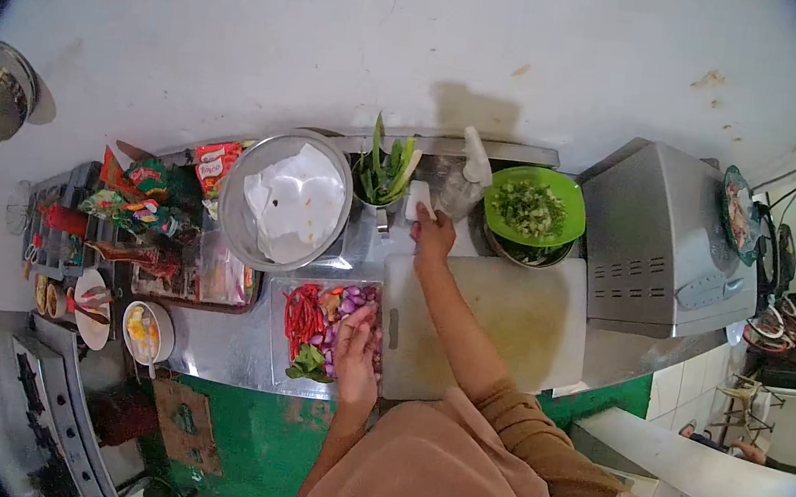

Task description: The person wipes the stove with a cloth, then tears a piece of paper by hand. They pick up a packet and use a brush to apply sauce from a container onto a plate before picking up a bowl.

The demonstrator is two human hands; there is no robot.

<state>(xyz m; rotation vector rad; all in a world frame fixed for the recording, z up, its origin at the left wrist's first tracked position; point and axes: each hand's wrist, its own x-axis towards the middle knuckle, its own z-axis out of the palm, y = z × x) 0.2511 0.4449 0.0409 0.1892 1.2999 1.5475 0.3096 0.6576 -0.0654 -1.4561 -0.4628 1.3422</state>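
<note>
Two hands, one counter point(207, 344).
Left hand point(356, 348): open, above tray point(273, 377) of chillies point(302, 321) and shallots point(330, 335). Right hand point(434, 237): at white object point(415, 197), whether gripping, cannot tell.

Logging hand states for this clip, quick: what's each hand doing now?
Left hand: open, over the tray, nothing visibly held.
Right hand: fingers at a white item; whether closed on it can't be told.
</note>
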